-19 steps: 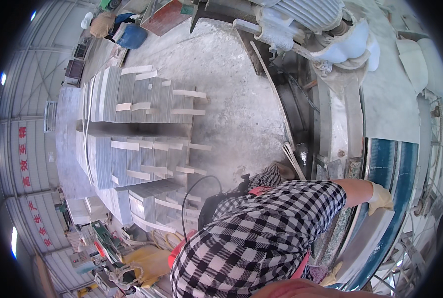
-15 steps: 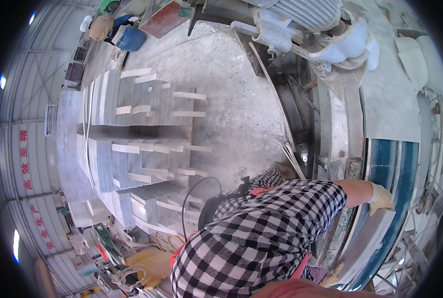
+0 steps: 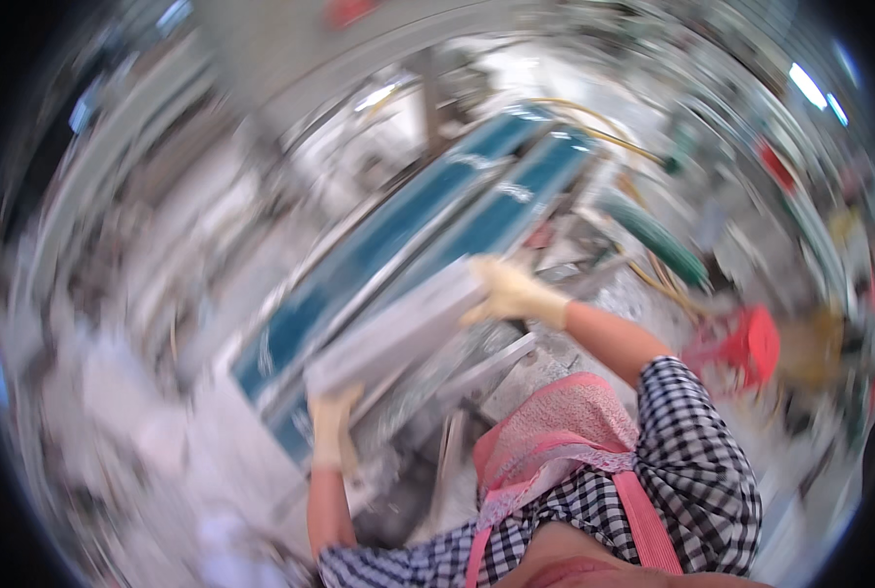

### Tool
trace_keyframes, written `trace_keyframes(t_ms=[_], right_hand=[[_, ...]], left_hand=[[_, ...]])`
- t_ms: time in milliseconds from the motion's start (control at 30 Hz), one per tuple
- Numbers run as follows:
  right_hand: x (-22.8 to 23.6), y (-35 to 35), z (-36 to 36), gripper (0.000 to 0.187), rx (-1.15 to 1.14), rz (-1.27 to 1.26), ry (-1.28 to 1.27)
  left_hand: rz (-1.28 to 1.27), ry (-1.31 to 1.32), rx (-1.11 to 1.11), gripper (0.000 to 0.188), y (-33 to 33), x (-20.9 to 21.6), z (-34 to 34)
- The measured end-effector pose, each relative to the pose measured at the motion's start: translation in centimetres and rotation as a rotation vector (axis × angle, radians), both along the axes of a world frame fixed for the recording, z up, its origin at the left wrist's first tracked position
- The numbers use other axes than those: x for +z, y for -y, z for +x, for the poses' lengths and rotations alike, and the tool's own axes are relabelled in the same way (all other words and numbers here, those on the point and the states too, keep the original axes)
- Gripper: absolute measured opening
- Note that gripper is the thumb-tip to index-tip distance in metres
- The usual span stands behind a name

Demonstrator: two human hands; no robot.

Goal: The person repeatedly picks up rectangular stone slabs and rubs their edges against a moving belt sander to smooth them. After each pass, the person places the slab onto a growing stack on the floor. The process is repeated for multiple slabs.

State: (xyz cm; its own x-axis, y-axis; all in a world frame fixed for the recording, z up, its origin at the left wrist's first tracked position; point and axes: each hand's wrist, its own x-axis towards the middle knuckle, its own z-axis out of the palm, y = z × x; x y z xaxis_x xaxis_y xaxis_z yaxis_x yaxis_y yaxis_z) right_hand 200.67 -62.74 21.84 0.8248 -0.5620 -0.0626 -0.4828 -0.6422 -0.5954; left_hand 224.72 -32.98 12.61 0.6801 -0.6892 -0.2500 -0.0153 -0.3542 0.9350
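A long pale grey slab (image 3: 398, 328), like a strip of stone or tile, spans the space between my two gloved hands. My left hand (image 3: 333, 428), in a cream glove, is closed on its near left end. At the opposite end my right hand (image 3: 511, 291), gloved the same way, grips the slab with fingers along its end. The slab overlaps the near side of a pair of blue belts (image 3: 378, 240); blur hides whether it touches them. Its underside and some of my fingertips are hidden.
The blue belts run from lower left to upper right in a metal frame. On the right are a red plastic container (image 3: 751, 345), a green rolled or tubular thing (image 3: 658, 240) and a yellow hose (image 3: 625, 144). A pale flat surface (image 3: 236, 421) borders the belts' left end. Surroundings are blurred.
My view has swung from stacked slabs on the floor to the belts. Both hands keep hold of the slab's ends, and it now sits toward the belts' near edge, closer to my body.
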Motion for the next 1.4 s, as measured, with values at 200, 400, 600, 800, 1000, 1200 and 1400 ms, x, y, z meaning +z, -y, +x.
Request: trace_keyframes(t_ms=[200, 400, 600, 800, 1000, 1200, 1400], right_hand=[[-0.5, -1.5, -15.7, 0.055, -0.160, 0.628, 0.324], [-3.2, -7.7, -42.2, 0.048, -0.829, 0.988, 0.668], [-2.9, -22.2, -59.8, 0.055, -1.546, 0.671, 0.864], [-1.1, -37.2, -67.8, 0.061, -1.995, 0.485, 1.066], [-0.5, -43.2, -66.8, 0.051, -2.216, 0.362, 1.302], [-0.7, -44.1, -70.0, 0.050, -2.396, 0.232, 1.460], [0.8, -43.7, -78.0, 0.053, -2.597, 0.176, 1.394]], left_hand=[[0.111, -0.091, -0.339, 0.070, 3.5, 5.0, -9.3], [0.008, -0.301, -0.680, 0.056, 13.1, 4.7, -31.1], [0.196, -0.265, -1.053, 0.065, 16.6, 4.0, -50.5], [0.282, -0.429, -1.433, 0.065, 18.7, 3.1, -66.4], [0.340, -0.237, -1.847, 0.058, 18.8, 6.3, -74.3], [0.367, -0.152, -2.168, 0.061, 21.6, 6.3, -86.3], [0.477, 0.080, -2.331, 0.056, 23.6, 10.8, -100.4]])
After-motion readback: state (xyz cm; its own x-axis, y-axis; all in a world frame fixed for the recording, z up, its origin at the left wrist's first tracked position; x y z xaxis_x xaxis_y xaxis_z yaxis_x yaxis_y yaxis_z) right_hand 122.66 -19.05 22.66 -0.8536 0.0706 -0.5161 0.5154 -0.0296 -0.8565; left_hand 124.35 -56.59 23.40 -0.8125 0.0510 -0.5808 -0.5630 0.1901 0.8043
